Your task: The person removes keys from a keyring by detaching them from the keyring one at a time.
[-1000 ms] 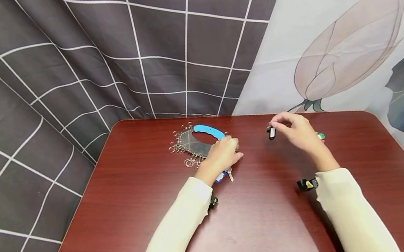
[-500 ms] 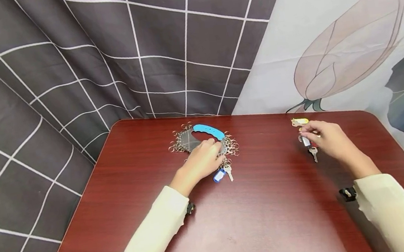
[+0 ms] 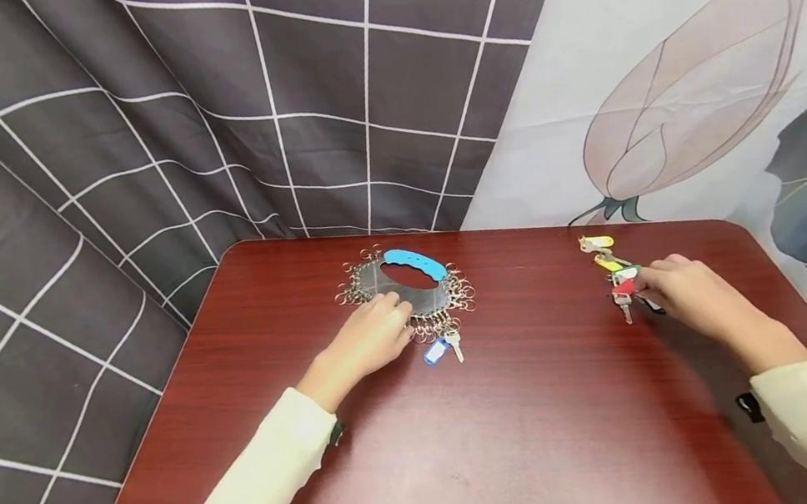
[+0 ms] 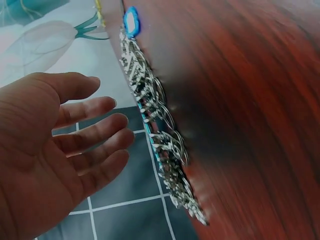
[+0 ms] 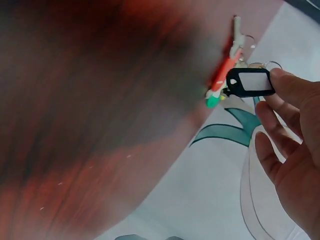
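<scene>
My right hand (image 3: 689,297) pinches a black key tag (image 5: 252,82) with a white label between thumb and fingers. It is beside a small group of tagged keys: yellow tags (image 3: 599,241), a green tag (image 3: 625,272), a red tag (image 3: 623,287) and a silver key (image 3: 624,309). My left hand (image 3: 372,336) holds nothing, its fingers loosely bent in the left wrist view. It is at the near edge of a flat grey key holder with a blue handle (image 3: 414,262) and many metal rings (image 4: 155,110). A blue key tag (image 3: 436,351) and a key (image 3: 455,346) lie at the holder's front.
The reddish-brown wooden table (image 3: 473,445) carries everything. A dark grid-patterned curtain (image 3: 313,70) and a white cloth with a flower print (image 3: 660,128) hang behind its far edge.
My right hand has moved right and nearer with the black key tag, to the tagged keys. My left hand has drawn back left from the holder, uncovering the rings and the blue tag.
</scene>
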Demonstrator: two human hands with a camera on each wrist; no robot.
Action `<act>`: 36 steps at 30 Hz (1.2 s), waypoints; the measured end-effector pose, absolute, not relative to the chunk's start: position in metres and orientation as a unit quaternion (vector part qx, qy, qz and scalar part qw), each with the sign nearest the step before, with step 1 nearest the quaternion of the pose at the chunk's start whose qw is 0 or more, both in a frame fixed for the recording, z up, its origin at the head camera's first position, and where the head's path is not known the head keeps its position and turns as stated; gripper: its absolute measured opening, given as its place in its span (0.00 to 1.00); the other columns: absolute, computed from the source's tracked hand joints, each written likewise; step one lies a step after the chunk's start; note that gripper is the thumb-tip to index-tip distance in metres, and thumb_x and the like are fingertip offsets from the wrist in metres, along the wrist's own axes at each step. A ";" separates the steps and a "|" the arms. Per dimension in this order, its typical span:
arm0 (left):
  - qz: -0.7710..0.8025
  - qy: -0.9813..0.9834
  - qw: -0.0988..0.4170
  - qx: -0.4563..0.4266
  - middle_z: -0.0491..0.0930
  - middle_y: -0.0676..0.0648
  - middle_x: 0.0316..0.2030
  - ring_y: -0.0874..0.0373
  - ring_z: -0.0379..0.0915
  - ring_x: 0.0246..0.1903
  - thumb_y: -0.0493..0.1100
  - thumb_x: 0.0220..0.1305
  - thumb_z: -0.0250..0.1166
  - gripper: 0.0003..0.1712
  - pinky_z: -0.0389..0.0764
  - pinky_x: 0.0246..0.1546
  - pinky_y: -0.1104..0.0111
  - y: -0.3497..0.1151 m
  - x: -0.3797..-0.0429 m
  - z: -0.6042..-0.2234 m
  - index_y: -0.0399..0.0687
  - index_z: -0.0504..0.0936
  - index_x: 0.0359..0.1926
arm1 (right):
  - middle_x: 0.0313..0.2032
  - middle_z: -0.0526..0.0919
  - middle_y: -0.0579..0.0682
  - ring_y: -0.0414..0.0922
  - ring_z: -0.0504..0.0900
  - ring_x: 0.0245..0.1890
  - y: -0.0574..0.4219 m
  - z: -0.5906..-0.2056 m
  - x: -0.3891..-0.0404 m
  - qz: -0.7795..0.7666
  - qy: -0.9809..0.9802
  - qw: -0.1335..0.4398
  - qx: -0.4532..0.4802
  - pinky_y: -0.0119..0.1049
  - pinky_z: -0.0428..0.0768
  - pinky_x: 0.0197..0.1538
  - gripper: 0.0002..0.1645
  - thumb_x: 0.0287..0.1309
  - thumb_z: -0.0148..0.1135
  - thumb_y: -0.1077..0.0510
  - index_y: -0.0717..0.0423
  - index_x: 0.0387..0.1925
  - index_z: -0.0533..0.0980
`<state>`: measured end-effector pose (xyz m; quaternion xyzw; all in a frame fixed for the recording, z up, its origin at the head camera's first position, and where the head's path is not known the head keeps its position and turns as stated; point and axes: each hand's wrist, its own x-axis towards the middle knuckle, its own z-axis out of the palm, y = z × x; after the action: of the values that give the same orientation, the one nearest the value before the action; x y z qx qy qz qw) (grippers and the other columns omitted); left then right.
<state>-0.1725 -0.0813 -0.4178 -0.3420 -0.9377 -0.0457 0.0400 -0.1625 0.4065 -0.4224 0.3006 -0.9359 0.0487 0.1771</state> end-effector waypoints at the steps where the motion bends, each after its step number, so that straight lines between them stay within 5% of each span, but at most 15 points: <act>1: -0.042 -0.937 0.042 -0.345 0.79 0.44 0.38 0.48 0.76 0.38 0.45 0.68 0.68 0.11 0.82 0.43 0.58 -0.083 -0.172 -0.418 0.41 0.83 0.44 | 0.25 0.79 0.41 0.48 0.76 0.29 0.408 -0.424 -0.162 0.044 -0.935 0.172 0.305 0.48 0.76 0.31 0.20 0.36 0.79 0.72 0.49 0.26 0.79; 8: -0.027 -0.934 0.037 -0.354 0.81 0.42 0.44 0.47 0.78 0.44 0.46 0.68 0.69 0.15 0.82 0.50 0.56 -0.096 -0.164 -0.418 0.40 0.84 0.49 | 0.26 0.80 0.37 0.42 0.73 0.29 0.409 -0.432 -0.158 0.042 -0.940 0.121 0.317 0.41 0.74 0.29 0.23 0.39 0.80 0.71 0.43 0.24 0.77; 13: -0.021 -0.931 0.045 -0.361 0.81 0.43 0.42 0.46 0.78 0.43 0.46 0.67 0.70 0.14 0.82 0.48 0.56 -0.101 -0.160 -0.420 0.41 0.84 0.46 | 0.31 0.84 0.43 0.45 0.75 0.30 0.406 -0.438 -0.159 0.053 -0.941 0.109 0.315 0.45 0.77 0.31 0.19 0.41 0.79 0.69 0.45 0.26 0.80; 28: -0.052 -0.939 0.051 -0.337 0.81 0.43 0.40 0.46 0.77 0.41 0.46 0.67 0.70 0.14 0.83 0.45 0.56 -0.106 -0.160 -0.426 0.40 0.83 0.47 | 0.32 0.83 0.48 0.51 0.79 0.34 0.399 -0.430 -0.165 0.096 -0.935 0.143 0.309 0.52 0.78 0.38 0.16 0.42 0.78 0.71 0.50 0.31 0.84; 36: -0.122 -0.943 0.050 -0.305 0.76 0.37 0.65 0.38 0.71 0.66 0.53 0.70 0.68 0.30 0.73 0.67 0.45 -0.106 -0.163 -0.432 0.41 0.77 0.65 | 0.39 0.85 0.56 0.58 0.82 0.42 0.374 -0.413 -0.172 0.128 -0.944 0.132 0.274 0.59 0.78 0.45 0.13 0.51 0.75 0.70 0.55 0.38 0.84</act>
<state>-0.1629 -0.1058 -0.4315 -0.3051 -0.9431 -0.1225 0.0503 -0.1718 0.3744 -0.4129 0.2744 -0.9439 0.1277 0.1320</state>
